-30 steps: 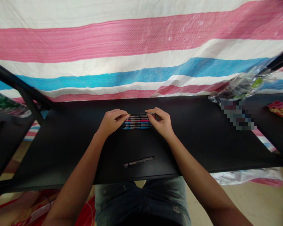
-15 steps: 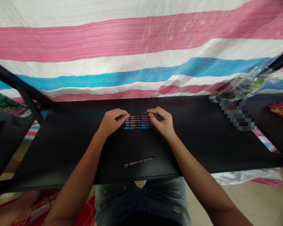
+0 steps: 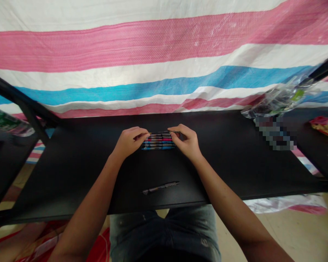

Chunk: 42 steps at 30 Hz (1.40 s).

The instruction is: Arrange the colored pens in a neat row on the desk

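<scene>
Several pens [image 3: 159,144] lie side by side in a stacked row on the black table [image 3: 93,174], in grey, red and blue tones. At the far edge of the row is a dark pen [image 3: 159,132]. My left hand [image 3: 132,140] pinches its left end, and my right hand [image 3: 185,140] pinches its right end, the fingers partly hiding both ends. Nearer the table's front edge a single dark grey pen [image 3: 160,187] lies at a slight slant, apart from the row.
A clear plastic bag [image 3: 278,100] rests at the back right, beside a blurred-out object [image 3: 276,134]. Striped sheeting [image 3: 153,40] hangs behind the table. Black frame bars [image 3: 32,116] stand at the left. A green-labelled item [image 3: 8,120] is at far left.
My right hand has shifted slightly to the left along the far pen. My left hand has barely moved, and the pens keep their places.
</scene>
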Tool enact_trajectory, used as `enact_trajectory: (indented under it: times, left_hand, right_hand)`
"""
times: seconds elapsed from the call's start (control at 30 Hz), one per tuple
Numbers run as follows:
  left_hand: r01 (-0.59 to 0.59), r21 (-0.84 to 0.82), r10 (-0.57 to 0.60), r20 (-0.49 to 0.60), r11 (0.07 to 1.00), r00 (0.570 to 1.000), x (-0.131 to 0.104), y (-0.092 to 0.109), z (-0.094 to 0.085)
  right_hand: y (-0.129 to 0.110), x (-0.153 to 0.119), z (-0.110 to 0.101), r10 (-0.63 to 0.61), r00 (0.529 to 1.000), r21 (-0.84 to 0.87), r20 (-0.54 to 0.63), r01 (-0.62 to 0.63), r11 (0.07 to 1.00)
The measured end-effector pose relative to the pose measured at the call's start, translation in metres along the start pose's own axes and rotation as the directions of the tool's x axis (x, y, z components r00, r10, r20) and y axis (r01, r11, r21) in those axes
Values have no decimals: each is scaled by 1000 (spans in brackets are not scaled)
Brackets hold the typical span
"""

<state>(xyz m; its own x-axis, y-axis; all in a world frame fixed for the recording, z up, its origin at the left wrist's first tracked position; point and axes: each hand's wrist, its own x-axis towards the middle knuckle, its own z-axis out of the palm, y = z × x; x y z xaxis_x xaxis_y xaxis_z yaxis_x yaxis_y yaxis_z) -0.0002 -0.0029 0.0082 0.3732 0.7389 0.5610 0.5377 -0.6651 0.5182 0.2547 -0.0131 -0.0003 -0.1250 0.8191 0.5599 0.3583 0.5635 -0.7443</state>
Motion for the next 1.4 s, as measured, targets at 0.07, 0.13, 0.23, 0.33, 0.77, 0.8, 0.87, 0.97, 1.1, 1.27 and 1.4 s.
enact_trajectory:
  times: [0.07, 0.13, 0.23, 0.33, 0.77, 0.8, 0.87, 0.97, 1.1, 1.27, 1.4]
  left_hand:
    - [0, 2, 0, 7, 1000, 1000, 0, 0, 0]
    - [5, 5, -5, 8, 1000, 1000, 0, 0, 0]
    - [-2, 8, 2, 15, 1000, 1000, 0, 2, 1]
    - [-14, 21, 13, 36, 1000, 999, -1, 2, 3]
    - [1, 28, -2, 58, 1000, 998, -2, 2, 7]
    - [8, 22, -9, 56, 1000, 998, -2, 1, 8]
    - [24, 3, -24, 45, 1000, 999, -3, 0, 8]
    - [46, -24, -45, 30, 999, 999, -3, -3, 8]
    - [59, -36, -59, 3, 998, 998, -3, -5, 7]
    - [49, -45, -48, 23, 998, 999, -3, -2, 7]
    - [31, -36, -28, 78, 999, 997, -3, 0, 9]
  right_hand:
    - [-1, 0, 1, 2, 1000, 0, 14, -2, 1000]
    - [-2, 0, 1, 6, 1000, 2, 19, -6, 1000]
    - [-3, -1, 2, -6, 1000, 10, 22, 6, 1000]
    - [-4, -1, 3, -24, 999, 15, 43, 24, 1000]
    - [-6, -3, 7, -69, 990, 9, 126, 69, 998]
    - [-6, -3, 7, -67, 989, 8, 134, 67, 998]
    - [-6, -3, 8, -55, 988, -6, 143, 56, 998]
    - [-5, -2, 8, -37, 991, -37, 132, 42, 998]
    - [-2, -3, 8, -12, 994, -63, 110, 19, 998]
    - [-3, -3, 9, -26, 991, -55, 131, 34, 998]
    - [-3, -3, 9, -74, 982, -18, 173, 79, 997]
